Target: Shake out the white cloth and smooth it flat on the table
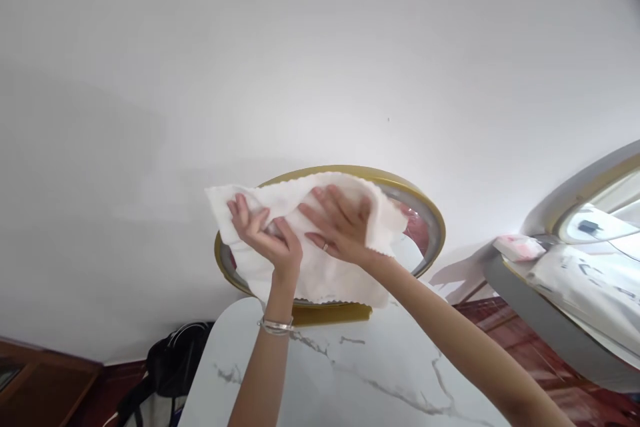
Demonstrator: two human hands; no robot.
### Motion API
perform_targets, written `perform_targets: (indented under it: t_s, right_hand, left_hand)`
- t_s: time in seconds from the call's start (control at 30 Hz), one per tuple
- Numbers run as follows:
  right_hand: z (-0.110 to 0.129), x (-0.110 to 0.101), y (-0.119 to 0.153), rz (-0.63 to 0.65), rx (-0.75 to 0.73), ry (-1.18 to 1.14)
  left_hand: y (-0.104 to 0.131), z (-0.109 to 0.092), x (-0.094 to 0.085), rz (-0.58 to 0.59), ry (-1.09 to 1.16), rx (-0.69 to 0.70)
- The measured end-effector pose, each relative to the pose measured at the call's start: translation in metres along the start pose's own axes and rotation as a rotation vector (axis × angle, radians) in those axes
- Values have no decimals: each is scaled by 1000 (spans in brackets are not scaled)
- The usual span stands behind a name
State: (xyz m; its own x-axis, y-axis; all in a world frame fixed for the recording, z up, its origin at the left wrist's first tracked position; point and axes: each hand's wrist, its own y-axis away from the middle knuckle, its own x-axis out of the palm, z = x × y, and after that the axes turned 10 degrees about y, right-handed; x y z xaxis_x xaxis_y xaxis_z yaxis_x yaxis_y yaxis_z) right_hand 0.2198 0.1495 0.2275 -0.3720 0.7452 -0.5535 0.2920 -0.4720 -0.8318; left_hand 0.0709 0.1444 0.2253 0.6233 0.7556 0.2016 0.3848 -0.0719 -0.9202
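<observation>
A white cloth [330, 277] with a scalloped edge is spread over most of a round, gold-rimmed mirror [419, 230]. On the cloth's left part, my left hand [267, 237] has its fingers bent around some bunched fabric. My right hand [345, 223] lies on the cloth to the right, fingers stretched out and apart, pressing it against the mirror. One cloth corner sticks out past the mirror's left rim. Most of the glass is hidden, with a strip showing at the right.
Below the mirror is a white marble-patterned tabletop [350, 373] with a gold base piece [330, 315]. A black bag [183, 360] is at lower left. To the right, another table holds a tissue pack [520, 247], a white bag [585, 280] and a second round mirror [600, 223].
</observation>
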Motion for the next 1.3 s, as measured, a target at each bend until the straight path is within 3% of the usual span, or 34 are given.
perform_targets:
  t_s: [0.13,0.3,0.4,0.5,0.63,0.77,0.87,0.97,1.13,1.3]
  right_hand:
    - [-20,-19,-4,-234,-151,311]
    - [-57,-26,30,-349,3,424]
    - [-81,-27,58,-381,154,394]
    - [-98,-21,94,-396,321,341]
    - [-106,9,161,-325,499,225]
    - [-100,48,238,-121,536,205]
    - [-81,68,285,1,515,214]
    - [-48,77,312,56,469,195]
    - [23,89,312,135,411,129]
    - [78,104,277,165,480,65]
  left_hand:
    - [-25,-29,22,100,-68,154]
    - [-25,-61,54,269,82,357]
    - [-12,-90,80,458,168,459]
    - [11,-116,105,743,219,562]
    - [57,-123,117,1102,355,666]
    - [117,-96,92,1231,471,605]
    - [157,-68,53,1242,461,533]
    - [181,-42,8,1226,427,423]
    - [197,-2,-53,1105,252,218]
    - [203,17,-80,794,-59,9]
